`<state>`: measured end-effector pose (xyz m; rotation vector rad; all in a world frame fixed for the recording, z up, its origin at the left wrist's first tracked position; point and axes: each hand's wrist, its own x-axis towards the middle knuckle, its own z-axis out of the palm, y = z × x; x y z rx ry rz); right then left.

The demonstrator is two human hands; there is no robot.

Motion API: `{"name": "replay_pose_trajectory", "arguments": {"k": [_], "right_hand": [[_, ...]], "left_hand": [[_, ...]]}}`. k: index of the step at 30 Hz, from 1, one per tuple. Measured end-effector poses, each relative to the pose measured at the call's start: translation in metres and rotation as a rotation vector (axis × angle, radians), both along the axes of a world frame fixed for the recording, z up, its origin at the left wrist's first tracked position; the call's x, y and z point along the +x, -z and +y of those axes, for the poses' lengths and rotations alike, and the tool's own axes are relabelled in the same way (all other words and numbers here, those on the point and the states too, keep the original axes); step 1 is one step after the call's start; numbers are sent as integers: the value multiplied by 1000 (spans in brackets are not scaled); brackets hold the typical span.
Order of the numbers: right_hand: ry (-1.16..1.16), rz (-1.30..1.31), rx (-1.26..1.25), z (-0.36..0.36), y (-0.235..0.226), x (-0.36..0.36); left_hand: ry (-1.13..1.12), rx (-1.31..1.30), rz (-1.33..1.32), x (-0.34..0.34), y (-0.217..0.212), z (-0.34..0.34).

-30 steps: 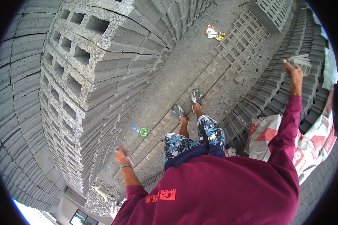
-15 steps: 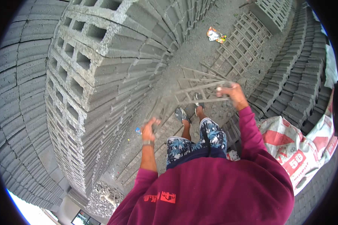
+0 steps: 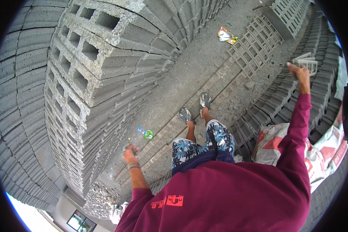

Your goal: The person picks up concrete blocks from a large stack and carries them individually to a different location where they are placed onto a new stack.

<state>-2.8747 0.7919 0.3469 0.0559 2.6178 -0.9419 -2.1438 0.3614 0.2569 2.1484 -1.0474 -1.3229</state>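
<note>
Out to the right, my right hand (image 3: 300, 74) is closed at the edge of a pale slatted wooden frame (image 3: 307, 64), which is partly hidden behind it. The frame is over the curved rows of grey blocks (image 3: 274, 102). My left hand (image 3: 130, 154) hangs low on the left with fingers loosely bent and apart, holding nothing. It is nearest the ground beside a tall stack of hollow concrete blocks (image 3: 100, 77). Between my arms, my shod feet (image 3: 195, 108) stand on long boards (image 3: 170, 129) laid on the dusty ground.
Slatted wooden frames (image 3: 255, 48) lie flat ahead, before another block stack (image 3: 286, 19). Crumpled wrappers lie ahead (image 3: 227, 35) and near my left hand (image 3: 148, 134). White-and-red sacks (image 3: 272, 145) rest beneath my right arm. Rubble (image 3: 100, 195) is behind at left.
My right hand has swung right and forward, carrying the slatted frame from before my feet to above the block rows. My left hand has dropped back and left, away from the frame.
</note>
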Motion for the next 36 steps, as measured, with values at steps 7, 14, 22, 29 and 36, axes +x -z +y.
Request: {"name": "replay_pose_trajectory", "arguments": {"k": [7,14,22,29,36], "right_hand": [[-405,-114,-301,-133,120,264],[-463,-649,-587,-156,95,321],[-469,-420,-384,-187,70,353],[-344,-104,-199,-167,82,391],[-317,-110,-244,-140,71,377]], "left_hand": [[142,311,595,-259,18,97],[357,385,704,-281,-5,94],[478,566,665,-235,-18,120],[351,669,884,-249,3,166],[469,676,875,-306,-52,193]]}}
